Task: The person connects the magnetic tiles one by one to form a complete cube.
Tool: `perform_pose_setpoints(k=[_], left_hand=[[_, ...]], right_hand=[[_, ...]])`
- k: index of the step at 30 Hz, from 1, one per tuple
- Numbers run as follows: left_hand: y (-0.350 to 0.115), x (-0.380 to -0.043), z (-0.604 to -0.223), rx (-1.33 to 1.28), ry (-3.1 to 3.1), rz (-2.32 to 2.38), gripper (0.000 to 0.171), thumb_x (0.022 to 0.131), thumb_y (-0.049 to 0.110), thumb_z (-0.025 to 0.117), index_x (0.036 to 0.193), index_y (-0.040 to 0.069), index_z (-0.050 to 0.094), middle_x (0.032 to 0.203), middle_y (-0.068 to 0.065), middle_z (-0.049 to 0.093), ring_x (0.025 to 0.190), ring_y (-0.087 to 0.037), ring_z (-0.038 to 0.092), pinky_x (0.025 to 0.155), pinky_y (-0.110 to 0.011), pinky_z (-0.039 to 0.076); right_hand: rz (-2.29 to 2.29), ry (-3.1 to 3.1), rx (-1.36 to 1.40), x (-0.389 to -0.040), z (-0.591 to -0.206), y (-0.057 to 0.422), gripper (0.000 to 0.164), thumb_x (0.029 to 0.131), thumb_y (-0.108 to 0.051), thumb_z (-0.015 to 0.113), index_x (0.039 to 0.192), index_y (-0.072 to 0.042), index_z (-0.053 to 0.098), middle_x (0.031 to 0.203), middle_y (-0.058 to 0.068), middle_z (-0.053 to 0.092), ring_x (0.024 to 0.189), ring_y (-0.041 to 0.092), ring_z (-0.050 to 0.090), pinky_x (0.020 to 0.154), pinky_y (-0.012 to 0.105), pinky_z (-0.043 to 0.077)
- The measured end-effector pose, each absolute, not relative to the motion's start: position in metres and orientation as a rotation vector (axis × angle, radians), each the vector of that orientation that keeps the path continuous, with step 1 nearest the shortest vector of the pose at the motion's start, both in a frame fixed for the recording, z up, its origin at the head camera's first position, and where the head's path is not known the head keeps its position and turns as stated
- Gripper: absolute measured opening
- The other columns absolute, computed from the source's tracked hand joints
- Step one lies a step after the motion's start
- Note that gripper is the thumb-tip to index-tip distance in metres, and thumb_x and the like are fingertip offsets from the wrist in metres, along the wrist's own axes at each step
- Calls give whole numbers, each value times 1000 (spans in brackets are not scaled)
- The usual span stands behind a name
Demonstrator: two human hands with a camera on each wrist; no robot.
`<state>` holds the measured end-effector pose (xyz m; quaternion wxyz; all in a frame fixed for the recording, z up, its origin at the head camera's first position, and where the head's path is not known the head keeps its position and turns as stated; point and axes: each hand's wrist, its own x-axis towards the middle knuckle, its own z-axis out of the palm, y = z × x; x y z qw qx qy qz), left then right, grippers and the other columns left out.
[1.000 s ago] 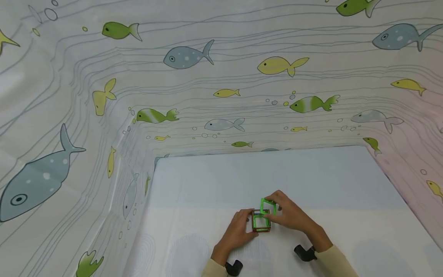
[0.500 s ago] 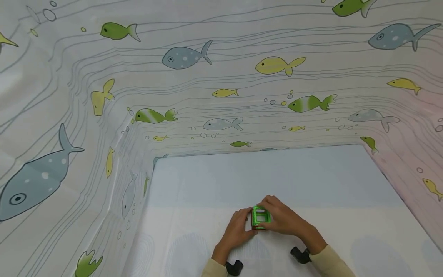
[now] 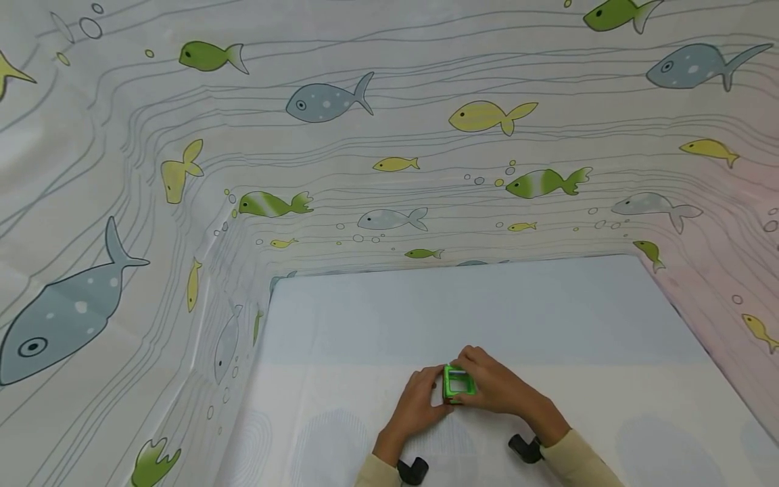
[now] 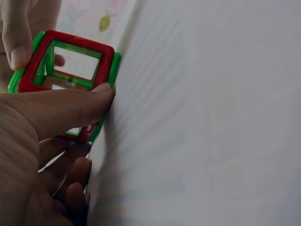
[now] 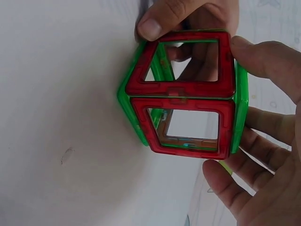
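Observation:
A small cube of magnetic tiles [image 3: 447, 387] stands on the table between both hands, its open square frames red and green. My left hand [image 3: 415, 407] grips the cube from the left, with the thumb [image 4: 80, 108] lying across a red tile [image 4: 106, 49] in the left wrist view. From the right, my right hand [image 3: 502, 387] holds the green tile [image 5: 241, 110] on top, its thumb against that tile's edge. Two red tiles [image 5: 183, 154] meet along an edge in the right wrist view, and another green tile [image 5: 123, 101] lies against the table side.
The white and pale blue tabletop [image 3: 365, 318] spreads around the hands. Fish-printed sheeting [image 3: 341, 162] rises behind the table and along its sides. Black curved pieces [image 3: 414, 471] sit at both wrists by the sleeves.
My right hand has brought the green tile down and left onto the cube's top, where it was held raised and tilted before. My left hand keeps its grip on the cube.

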<state>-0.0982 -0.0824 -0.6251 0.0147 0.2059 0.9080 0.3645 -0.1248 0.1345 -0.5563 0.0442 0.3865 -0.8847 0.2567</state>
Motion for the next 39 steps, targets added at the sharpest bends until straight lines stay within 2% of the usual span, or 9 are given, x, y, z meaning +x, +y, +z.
perform_pose_setpoints(k=[12,23,39], left_hand=[[-82,-99,-624,633,2819,1128,75,82,27,83,146,15,45,135,3,59,103,-6,52,88,-25,47],[-81,-98,-621,621,2814,1130,73,84,28,82,146,16,45,136,3,59,105,-7,53,89,-26,48],[-81,-98,-624,613,2816,1130,71,85,30,80,146,19,45,134,6,58,102,-6,50,87,-25,47]], right_hand=[[776,-2706,1175,-125,-558,134,54,78,-37,86,118,-7,65,109,-2,52,94,7,45,77,26,49],[789,-2690,1134,-123,-559,131,54,76,-35,87,117,-7,66,106,0,55,93,7,47,76,26,50],[793,-2709,1098,-121,-562,133,56,77,-39,85,121,-10,66,108,-1,56,93,7,48,75,26,49]])
